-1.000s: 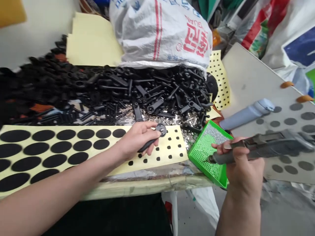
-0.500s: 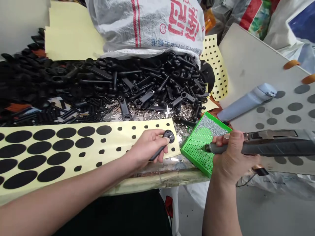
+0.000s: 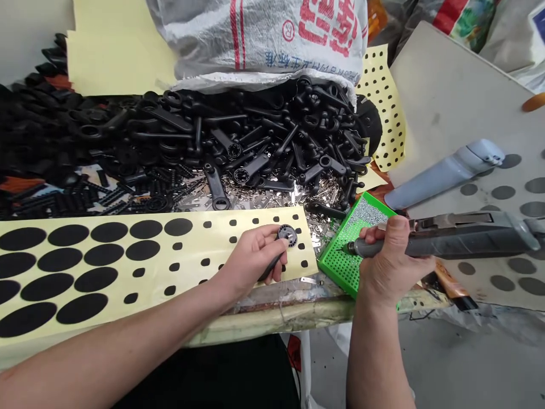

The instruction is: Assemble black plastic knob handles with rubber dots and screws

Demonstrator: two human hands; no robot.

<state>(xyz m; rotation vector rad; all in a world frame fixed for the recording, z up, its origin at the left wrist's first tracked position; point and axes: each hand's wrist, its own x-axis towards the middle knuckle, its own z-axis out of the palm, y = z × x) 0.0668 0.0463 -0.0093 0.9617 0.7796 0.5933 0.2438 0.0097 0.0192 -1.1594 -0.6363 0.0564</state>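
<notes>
My left hand [image 3: 260, 255] pinches a black plastic crank handle [image 3: 287, 235], its round ringed end facing up over the yellow sticker sheet [image 3: 238, 250]. In my right hand [image 3: 389, 261] is a dark electric screwdriver [image 3: 460, 238], lying nearly level. Its thin bit points left, over the green perforated screw tray [image 3: 340, 272]; whether the tip touches the tray I cannot tell. Many small silvery screws [image 3: 368, 211] are heaped in the tray's far part. Just below the sheet's right end rests a small metal strip [image 3: 309, 280].
Behind the sheet spreads a heap of black handles [image 3: 251, 125] with loose metal clips [image 3: 272, 196] before it. A white woven sack [image 3: 255, 40] stands at the back. To the right are a grey-blue cylindrical tool [image 3: 443, 173], a slanted pale board [image 3: 443, 96] and an orange tube [image 3: 451, 284].
The view has shifted slightly. My right hand and the screwdriver have moved a little left over the tray, while my left hand still pinches the crank handle in nearly the same place.
</notes>
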